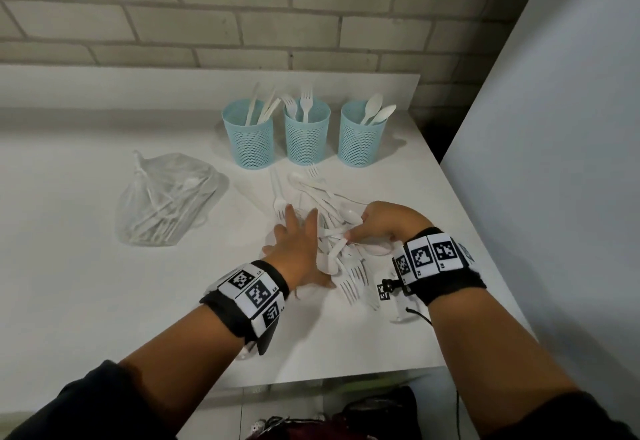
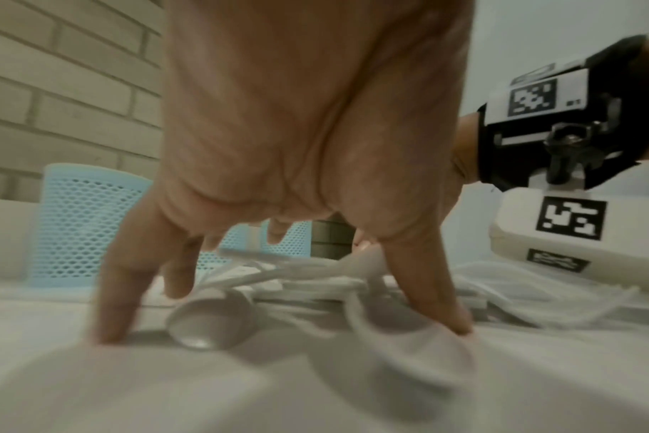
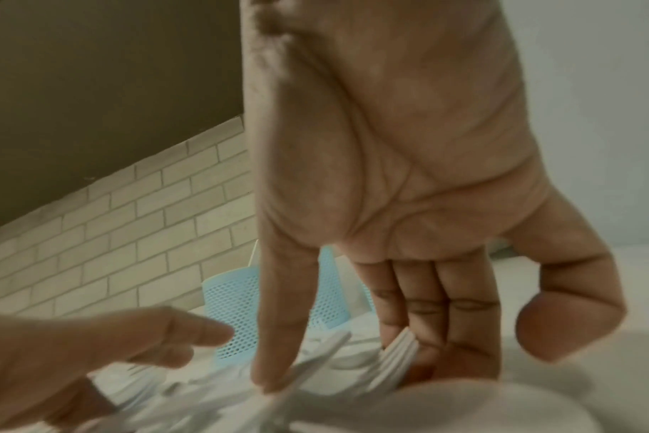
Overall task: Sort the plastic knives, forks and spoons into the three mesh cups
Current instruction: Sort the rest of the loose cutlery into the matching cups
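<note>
Three upright pale-blue mesh cups (image 1: 306,131) stand at twelve o'clock of the loose white cutlery pile (image 1: 332,217), holding knives, forks, spoons.

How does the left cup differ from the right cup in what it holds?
The left cup holds knives, long and narrow; the right cup holds spoons with oval bowls. The knives stand more upright and lean right; the spoons lean further, over the rim. Both cups are light blue mesh and stand upright on the white table.
</note>
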Demonstrator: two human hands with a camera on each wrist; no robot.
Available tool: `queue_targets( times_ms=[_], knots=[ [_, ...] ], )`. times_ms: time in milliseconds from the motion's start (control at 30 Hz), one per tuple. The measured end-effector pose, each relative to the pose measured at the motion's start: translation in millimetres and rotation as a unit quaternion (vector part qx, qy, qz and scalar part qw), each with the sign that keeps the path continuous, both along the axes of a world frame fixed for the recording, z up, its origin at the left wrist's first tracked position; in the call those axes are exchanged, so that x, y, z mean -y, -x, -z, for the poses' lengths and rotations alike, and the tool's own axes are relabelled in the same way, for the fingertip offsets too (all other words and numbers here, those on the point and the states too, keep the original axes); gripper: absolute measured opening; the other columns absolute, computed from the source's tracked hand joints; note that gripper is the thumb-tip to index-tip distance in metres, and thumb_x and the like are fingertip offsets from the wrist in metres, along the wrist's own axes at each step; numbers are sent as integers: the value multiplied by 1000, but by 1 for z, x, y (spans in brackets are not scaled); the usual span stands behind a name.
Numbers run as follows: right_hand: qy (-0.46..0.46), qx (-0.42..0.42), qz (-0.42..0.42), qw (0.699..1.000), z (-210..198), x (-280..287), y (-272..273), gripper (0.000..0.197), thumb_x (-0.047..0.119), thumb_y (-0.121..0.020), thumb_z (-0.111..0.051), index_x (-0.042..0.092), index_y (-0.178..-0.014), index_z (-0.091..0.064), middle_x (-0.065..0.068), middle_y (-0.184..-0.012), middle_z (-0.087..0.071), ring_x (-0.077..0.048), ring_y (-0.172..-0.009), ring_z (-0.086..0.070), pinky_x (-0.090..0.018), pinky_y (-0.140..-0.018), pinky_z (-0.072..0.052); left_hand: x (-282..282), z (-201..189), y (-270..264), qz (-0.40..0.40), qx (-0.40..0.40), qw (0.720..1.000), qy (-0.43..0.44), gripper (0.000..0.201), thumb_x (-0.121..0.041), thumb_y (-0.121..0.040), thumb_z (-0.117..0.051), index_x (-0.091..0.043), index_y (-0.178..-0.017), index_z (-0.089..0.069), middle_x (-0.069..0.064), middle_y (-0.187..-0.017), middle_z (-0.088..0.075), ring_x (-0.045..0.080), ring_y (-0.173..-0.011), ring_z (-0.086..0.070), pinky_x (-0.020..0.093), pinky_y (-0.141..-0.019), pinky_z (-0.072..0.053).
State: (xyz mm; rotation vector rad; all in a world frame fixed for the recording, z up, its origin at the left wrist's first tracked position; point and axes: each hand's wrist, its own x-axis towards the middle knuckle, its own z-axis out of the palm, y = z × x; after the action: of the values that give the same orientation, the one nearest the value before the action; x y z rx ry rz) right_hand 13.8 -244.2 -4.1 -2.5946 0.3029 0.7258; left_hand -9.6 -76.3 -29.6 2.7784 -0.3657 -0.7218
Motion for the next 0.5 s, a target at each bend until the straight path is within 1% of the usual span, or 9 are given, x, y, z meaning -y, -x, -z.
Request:
queue_targets(
  times_ms=[33,67,167,233,333,400,433,467,500],
  knots=[
    [-12,9,11,1000,2,-3,0,39,48,-77,-69,15,-68,-51,2,-68,-53,-12,-62,-49,-24,-54,-35,0,-1,0,-29,12,999,18,132,-47,-60,-83,-23,-149,12,18,-153,18,40,-140,-8,51,-109,-31],
    [-26,19,21,999,5,-6,0,39,47,-77,-70,14,-69,-52,1,-69,-55,-12,-63,-51,-24,-54,-35,0,-1,0,-61,20,997,34,131,-47,-60,-83,-21,-149,10,20,-152,8,39,-138,-12,47,-108,-32],
    [-69,48,36,996,12,-14,1,44,41,-74,-74,6,-95,-61,-5,-91,-63,-21,-85,-60,-27,-71,-44,1,0,-1,-151,10,986,70,130,-47,-61,-83,-17,-148,8,21,-140,-17,37,-129,-27,43,-105,-32],
    [-101,64,55,991,14,-17,1,48,36,-72,-77,2,-103,-60,-8,-96,-63,-23,-91,-60,-28,-74,-44,3,1,-2,-189,-24,977,96,130,-41,-63,-84,-19,-148,11,21,-138,-21,37,-129,-31,44,-105,-34],
    [-167,73,94,979,17,-17,-3,44,26,-71,-80,-2,-100,-64,-13,-95,-67,-25,-88,-63,-30,-76,-48,4,-2,-5,-232,-65,956,167,127,-22,-66,-84,-21,-148,14,21,-143,-16,38,-130,-33,42,-105,-37],
    [-231,61,138,961,19,-13,-4,28,20,-71,-80,2,-88,-67,-11,-84,-69,-24,-80,-65,-36,-79,-54,3,-4,-9,-269,-90,928,240,126,-9,-67,-82,-24,-149,13,20,-147,-15,36,-132,-32,42,-105,-39],
    [-262,52,165,949,19,-11,-5,20,18,-72,-79,5,-78,-66,-9,-75,-68,-23,-74,-65,-39,-78,-54,1,-4,-11,-289,-103,906,291,124,-2,-68,-78,-25,-148,13,19,-148,-17,35,-129,-36,43,-101,-43],
    [-286,36,195,937,19,-8,-6,19,17,-73,-79,6,-72,-63,-8,-67,-65,-23,-67,-62,-41,-75,-54,0,-3,-13,-308,-117,875,355,121,5,-69,-73,-25,-148,14,17,-148,-21,32,-119,-45,41,-92,-49],
    [-306,12,225,925,17,-7,-7,22,17,-73,-78,5,-69,-60,-9,-62,-60,-22,-61,-59,-39,-70,-54,-1,-3,-13,-329,-129,837,418,117,12,-72,-66,-24,-148,15,15,-145,-26,27,-102,-54,36,-80,-53]
  ],
)
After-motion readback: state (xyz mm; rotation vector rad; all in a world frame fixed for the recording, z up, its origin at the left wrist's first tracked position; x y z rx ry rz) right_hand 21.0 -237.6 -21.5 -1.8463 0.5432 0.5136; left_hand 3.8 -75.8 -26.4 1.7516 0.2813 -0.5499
